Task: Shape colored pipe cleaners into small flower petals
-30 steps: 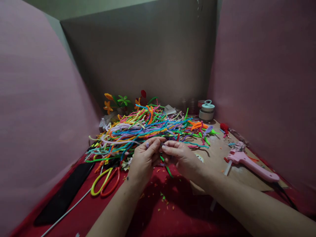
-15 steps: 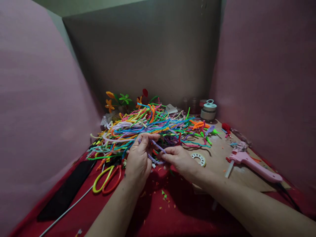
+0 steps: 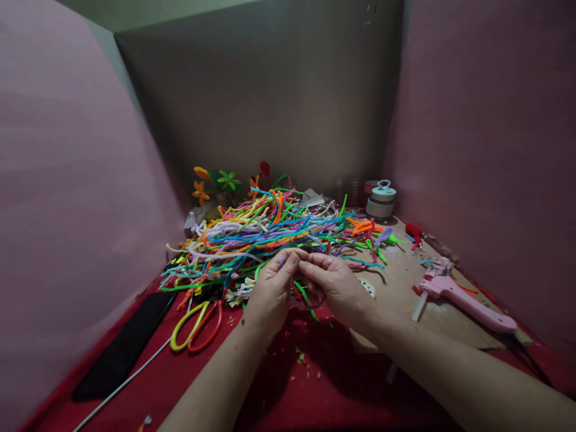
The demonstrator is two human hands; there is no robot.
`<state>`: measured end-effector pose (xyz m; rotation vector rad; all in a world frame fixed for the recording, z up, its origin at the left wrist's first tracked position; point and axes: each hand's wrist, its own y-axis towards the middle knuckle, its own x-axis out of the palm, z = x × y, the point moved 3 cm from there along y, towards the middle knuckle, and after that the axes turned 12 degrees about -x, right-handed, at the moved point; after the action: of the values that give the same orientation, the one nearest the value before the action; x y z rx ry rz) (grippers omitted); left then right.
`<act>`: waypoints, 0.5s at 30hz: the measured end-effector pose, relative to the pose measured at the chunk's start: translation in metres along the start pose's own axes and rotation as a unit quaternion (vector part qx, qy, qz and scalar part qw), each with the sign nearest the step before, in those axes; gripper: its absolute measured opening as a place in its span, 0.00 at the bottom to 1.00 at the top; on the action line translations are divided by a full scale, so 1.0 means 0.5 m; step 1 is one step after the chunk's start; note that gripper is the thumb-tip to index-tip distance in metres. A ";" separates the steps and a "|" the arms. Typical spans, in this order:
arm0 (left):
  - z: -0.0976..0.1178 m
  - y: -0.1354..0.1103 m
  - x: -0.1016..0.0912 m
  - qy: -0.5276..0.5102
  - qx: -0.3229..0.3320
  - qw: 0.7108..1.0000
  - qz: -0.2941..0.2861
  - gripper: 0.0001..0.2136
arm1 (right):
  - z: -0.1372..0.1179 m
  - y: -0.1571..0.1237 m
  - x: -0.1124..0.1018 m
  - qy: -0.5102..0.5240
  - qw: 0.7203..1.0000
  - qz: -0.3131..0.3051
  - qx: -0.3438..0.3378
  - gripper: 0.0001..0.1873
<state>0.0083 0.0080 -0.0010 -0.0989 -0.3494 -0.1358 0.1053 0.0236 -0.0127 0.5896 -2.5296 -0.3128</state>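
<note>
My left hand (image 3: 274,287) and my right hand (image 3: 335,282) meet fingertip to fingertip in front of a big heap of coloured pipe cleaners (image 3: 261,231). Both are closed in a pinch on a purple pipe cleaner (image 3: 306,305), which bends in a loop beneath the fingers. One purple end shows at the left thumb; the stretch between the fingertips is hidden. Just left of my left wrist lie scissors with one yellow and one red handle (image 3: 204,342). A white ring-shaped disc (image 3: 368,288) is partly covered by my right hand.
A pink glue gun (image 3: 468,303) rests on a brown board (image 3: 405,276) at right, near a lidded jar (image 3: 381,201). At left lie a black flat object (image 3: 123,348) and a thin white rod (image 3: 130,378). Pipe-cleaner flowers (image 3: 228,179) stand behind. Scraps dot the red cloth (image 3: 310,396).
My hands have come together, the left moving right and the right moving slightly right and up. The purple loop, earlier stretched between them, now hangs lower and is mostly covered.
</note>
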 end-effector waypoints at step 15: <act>0.088 -0.028 -0.099 0.100 0.113 0.974 0.166 0.15 | -0.006 0.007 -0.018 0.026 1.000 0.007 0.007 0.15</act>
<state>-0.0546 0.0049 0.0241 0.0813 -0.1412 0.2251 0.1126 0.0306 -0.0131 0.5769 -2.4876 -0.2701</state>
